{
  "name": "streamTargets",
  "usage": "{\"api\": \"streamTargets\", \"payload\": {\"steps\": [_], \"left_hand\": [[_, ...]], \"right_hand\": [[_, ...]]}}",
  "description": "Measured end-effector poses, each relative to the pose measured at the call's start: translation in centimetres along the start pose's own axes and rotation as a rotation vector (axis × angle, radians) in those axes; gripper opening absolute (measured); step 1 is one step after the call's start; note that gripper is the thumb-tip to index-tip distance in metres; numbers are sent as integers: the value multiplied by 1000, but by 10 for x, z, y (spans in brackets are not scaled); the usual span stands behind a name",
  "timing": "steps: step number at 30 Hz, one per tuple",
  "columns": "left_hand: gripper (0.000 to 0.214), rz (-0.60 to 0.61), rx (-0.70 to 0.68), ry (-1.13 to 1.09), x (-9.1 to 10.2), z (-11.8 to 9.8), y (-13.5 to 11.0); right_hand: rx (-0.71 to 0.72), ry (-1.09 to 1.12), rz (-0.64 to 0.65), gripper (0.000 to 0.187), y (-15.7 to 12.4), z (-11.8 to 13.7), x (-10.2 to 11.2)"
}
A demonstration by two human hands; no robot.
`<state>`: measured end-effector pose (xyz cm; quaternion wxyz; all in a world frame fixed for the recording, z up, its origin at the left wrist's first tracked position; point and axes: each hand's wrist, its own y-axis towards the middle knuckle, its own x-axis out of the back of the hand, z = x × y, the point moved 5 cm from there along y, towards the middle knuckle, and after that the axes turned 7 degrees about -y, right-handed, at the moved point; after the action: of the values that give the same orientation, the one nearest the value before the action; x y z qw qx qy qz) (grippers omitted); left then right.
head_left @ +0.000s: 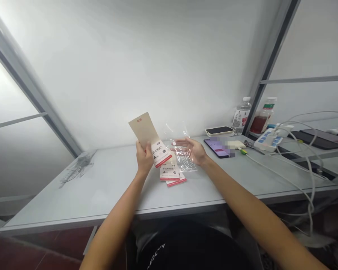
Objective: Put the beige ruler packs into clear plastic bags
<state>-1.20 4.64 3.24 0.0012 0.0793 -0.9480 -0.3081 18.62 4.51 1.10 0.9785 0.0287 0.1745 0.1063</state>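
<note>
My left hand [145,157] grips a beige card [143,127] whose lower part is white with a red stripe and printed writing. It is raised and tilted above the desk. To its right, a clear plastic bag [186,159] hangs upright at my right hand [195,150]. The fingers show through the film, fairly straight; whether they lie inside or behind it I cannot tell. Under the bag and the card, more white cards with red stripes [170,175] lie overlapping on the desk.
Crumpled clear film [80,167] lies at the desk's left. On the right are a lit phone [217,148], a cream-edged phone [220,131], scissors [253,147], a white power strip [268,140] with loose cables, a water bottle [241,117] and a jar of dark red liquid [263,118]. A wall stands behind.
</note>
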Motion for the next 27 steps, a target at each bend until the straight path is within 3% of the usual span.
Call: {"api": "streamTargets", "payload": {"steps": [3, 7, 18, 27], "left_hand": [[29, 26, -1, 24, -2, 4, -2], [37, 153, 85, 36, -13, 16, -10], [54, 357, 196, -208, -28, 15, -12], [63, 377, 257, -247, -27, 11, -12]], "right_hand": [[5, -14, 4, 38, -1, 1, 0], [47, 11, 10, 41, -2, 2, -3], [84, 102, 50, 46, 0, -4, -10], [123, 63, 126, 46, -3, -2, -17]]}}
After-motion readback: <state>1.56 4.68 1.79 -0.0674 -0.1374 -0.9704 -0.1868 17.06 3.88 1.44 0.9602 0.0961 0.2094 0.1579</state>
